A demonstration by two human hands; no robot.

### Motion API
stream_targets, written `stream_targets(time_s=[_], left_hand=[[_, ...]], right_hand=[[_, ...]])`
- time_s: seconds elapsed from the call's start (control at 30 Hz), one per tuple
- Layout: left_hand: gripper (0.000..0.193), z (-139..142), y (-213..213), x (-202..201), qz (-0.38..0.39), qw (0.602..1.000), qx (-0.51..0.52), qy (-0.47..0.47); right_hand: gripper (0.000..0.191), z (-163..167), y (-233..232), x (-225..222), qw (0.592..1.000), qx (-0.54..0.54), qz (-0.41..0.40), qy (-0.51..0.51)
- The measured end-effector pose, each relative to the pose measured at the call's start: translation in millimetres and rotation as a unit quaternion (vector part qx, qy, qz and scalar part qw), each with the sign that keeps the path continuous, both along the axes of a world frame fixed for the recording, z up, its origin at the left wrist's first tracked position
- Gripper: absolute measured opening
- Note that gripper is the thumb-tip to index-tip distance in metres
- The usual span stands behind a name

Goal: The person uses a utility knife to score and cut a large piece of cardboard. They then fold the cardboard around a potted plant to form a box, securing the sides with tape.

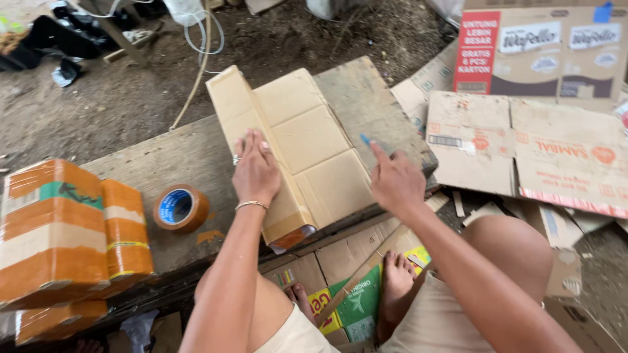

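Fingers [252, 145] of the left hand [255, 173] lie flat and unclenched, pressing the folded cardboard [307, 153] onto the bench [176, 160]. Right hand [396, 183] pinches a blue pen [364, 139] just over the cardboard's right panel. Tape roll [180, 208] sits left of the fingers, taped bundles [65, 229] beyond.

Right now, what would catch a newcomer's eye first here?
Probably the flattened cardboard sheet in the middle of the wooden board, pressed down by the left hand while the right hand holds something small and blue over it. Next, the orange-taped bundles at far left, beside a tape roll.
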State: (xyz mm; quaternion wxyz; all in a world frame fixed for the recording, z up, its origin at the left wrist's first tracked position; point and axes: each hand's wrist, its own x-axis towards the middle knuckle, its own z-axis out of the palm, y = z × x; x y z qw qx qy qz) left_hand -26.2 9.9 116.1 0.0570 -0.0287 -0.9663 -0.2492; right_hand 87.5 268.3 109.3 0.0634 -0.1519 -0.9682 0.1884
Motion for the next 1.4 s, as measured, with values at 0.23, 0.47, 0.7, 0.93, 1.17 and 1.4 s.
stream_targets(time_s=[0.23,0.47,0.7,0.93,1.17,1.4], left_hand=[[0.085,-19,-17,-15,0.086,0.983,0.102,0.127],[0.064,-17,-49,-24,0.078,0.803,0.547,-0.224],[0.069,-24,-51,-20,0.068,0.799,0.58,-0.143],[0.075,-62,-58,-33,0.03,0.799,0.592,-0.102],[0.088,-98,-69,-20,0.03,0.842,0.538,-0.028],[0.084,-111,-71,-8,-0.056,0.766,0.64,0.032]], right_hand=[[0.054,-52,26,-53,0.983,0.183,0.006,0.012],[0.034,-37,-59,-105,0.961,-0.193,0.13,0.147],[0.056,-13,-180,-163,0.95,-0.286,0.032,-0.121],[0.065,-11,-202,-171,0.981,-0.16,-0.022,-0.112],[0.082,-1,-209,-162,0.981,-0.107,-0.012,-0.162],[0.088,2,-206,-150,0.973,-0.174,-0.03,-0.151]])
